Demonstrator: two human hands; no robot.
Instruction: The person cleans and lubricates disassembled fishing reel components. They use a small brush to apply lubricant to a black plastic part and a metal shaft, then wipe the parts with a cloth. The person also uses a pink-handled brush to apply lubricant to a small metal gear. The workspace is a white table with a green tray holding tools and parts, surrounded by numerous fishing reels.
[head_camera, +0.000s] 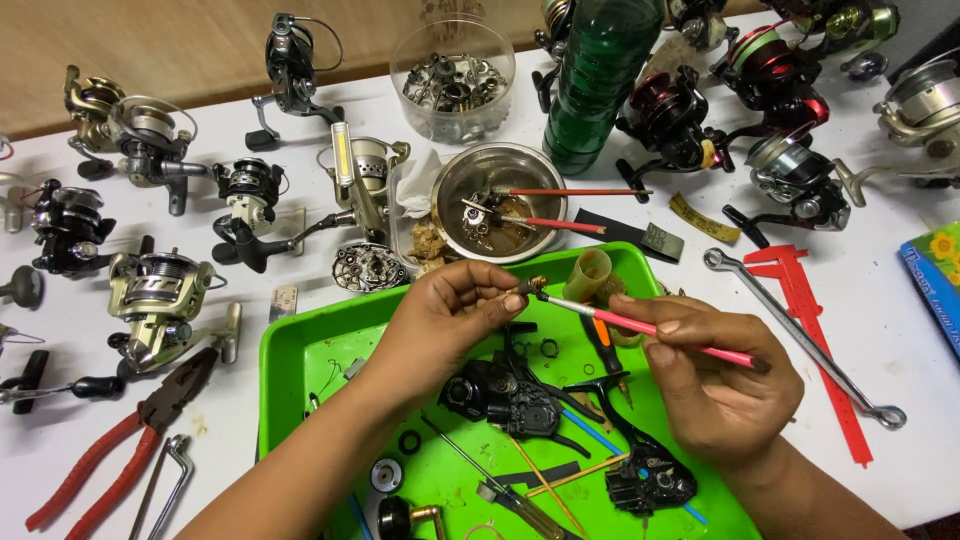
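Fingers of our left hand (450, 305) are pinched together on a small brass part (531, 287), which sits right at the fingertips, above the green tray (300, 360). Our right hand (715, 375) has its fingers closed around a pink brush (650, 327); the brush runs out from between the thumb and the first finger, and its tip touches the small part. Just under both sets of fingers we see a black reel body (500, 395) lying in the tray, with a black handle piece (640, 470) below the right fingers. Beyond the fingertips stands a steel bowl (500, 200) with two red brushes (560, 208) resting in it. To the outer side of the right fingers lie a wrench (800, 335) and a red caliper (815, 340), touching each other. Far out from the left fingers lie red pliers (120, 445).
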